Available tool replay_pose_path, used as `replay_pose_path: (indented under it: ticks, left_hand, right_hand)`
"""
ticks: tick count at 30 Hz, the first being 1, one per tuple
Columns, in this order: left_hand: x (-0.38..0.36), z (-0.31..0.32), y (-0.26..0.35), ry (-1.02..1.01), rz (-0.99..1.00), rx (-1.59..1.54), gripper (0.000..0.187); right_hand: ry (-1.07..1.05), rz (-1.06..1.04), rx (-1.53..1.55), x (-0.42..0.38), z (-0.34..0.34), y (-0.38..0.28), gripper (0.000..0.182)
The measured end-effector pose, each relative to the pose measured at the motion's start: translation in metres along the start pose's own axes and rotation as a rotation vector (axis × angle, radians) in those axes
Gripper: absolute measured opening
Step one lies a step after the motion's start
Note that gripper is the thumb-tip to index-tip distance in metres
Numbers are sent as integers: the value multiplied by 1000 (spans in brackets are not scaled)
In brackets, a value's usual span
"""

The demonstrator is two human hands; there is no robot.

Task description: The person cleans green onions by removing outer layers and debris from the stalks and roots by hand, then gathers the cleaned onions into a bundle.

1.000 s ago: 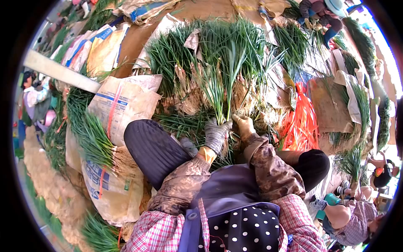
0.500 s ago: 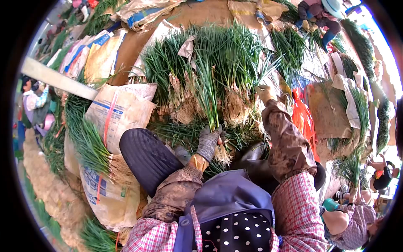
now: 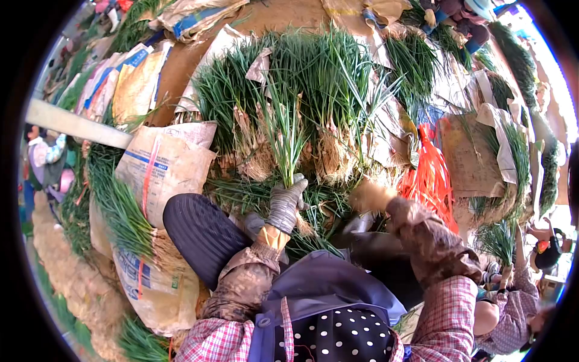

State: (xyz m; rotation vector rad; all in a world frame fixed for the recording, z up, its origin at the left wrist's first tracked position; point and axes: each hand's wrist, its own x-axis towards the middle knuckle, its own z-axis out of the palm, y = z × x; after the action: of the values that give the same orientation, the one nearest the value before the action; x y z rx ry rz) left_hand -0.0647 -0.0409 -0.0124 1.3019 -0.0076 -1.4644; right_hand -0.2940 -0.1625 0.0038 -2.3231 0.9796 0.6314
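now the right hand (image 3: 372, 195), grip too blurred to tell, is back nearer the left hand (image 3: 288, 198), clamped alone on scallions (image 3: 287, 151).

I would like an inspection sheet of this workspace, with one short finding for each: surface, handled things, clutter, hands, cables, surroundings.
Surface: brown ground, largely covered.
Handled things: small bunch of green stalks, its roots showing below the grip; larger rooted bunches lie ahead.
Clutter: loose green leaves near the legs; printed sack at left; red plastic strips at right.
Hands: left hand, gloved, closed around the small bunch; right hand apart from it, too blurred to judge its grip.
Cables: nothing seen.
Surroundings: other people near both edges; pale beam at left.
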Motion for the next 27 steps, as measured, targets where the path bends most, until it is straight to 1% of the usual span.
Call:
replay_pose_path:
  ticks: [1,2,3,4,6,7,9,11,12,13,14,15,17,18,19,21,22,24,25,26,27]
  left_hand:
    - [-2,2,0,6,8,14,25]
    - [-4,6,2,38,5,51,23]
    - [-5,8,2,41,1,64,23]
    - [-5,9,2,45,-3,78,23]
    - [-4,11,1,60,2,115,23]
    - [-5,13,1,68,-10,128,21]
    - [-5,10,1,-31,33,107,20]
    - [-7,9,4,-81,49,111,22]
    - [-9,12,4,-97,72,113,25]
    - [-10,14,1,-112,90,114,28]
    - [-3,11,-8,-149,99,169,26]
    - [-10,17,-7,-135,102,233,24]
    - [-2,10,-33,-280,167,281,24]
    - [-8,8,-34,-376,186,345,24]
    - [-20,15,-32,-330,57,247,21]
    - [-17,10,-45,-250,2,304,17]
    - [-17,9,-47,-218,-1,396,17]
    - [-30,18,-30,-155,-4,581,19]
    - [-31,19,-31,-146,14,597,20]
    - [-31,19,-35,-137,33,613,22]
    - [-30,17,-43,-126,50,629,24]
  right_hand:
    - [156,244,-19,8,-29,-2,20]
    - [528,419,14,29,-39,15,22]
    - [716,389,-67,60,-46,51,23]
    - [908,321,39,78,-48,72,26]
    - [837,420,51,106,-74,82,31]
    - [794,432,107,114,-80,86,28]
    - [709,462,217,126,-93,91,25]
    - [837,387,262,120,-91,80,27]
    - [720,341,464,88,-108,45,26]
    - [699,321,450,82,-97,37,23]
    - [678,301,437,76,-85,29,20]
    - [633,261,295,58,-70,12,19]
    - [560,76,853,32,-24,-19,14]
    - [455,107,861,14,-14,-38,21]
    - [351,133,866,-2,-9,-56,29]
    - [397,175,1037,-18,5,-81,27]
    - [446,202,1346,-13,22,-79,23]
    - [510,265,1435,-12,35,-81,22]
    - [543,296,1479,-12,40,-82,21]
    - [569,279,1522,-13,43,-86,19]
    - [548,303,1520,-12,45,-86,18]
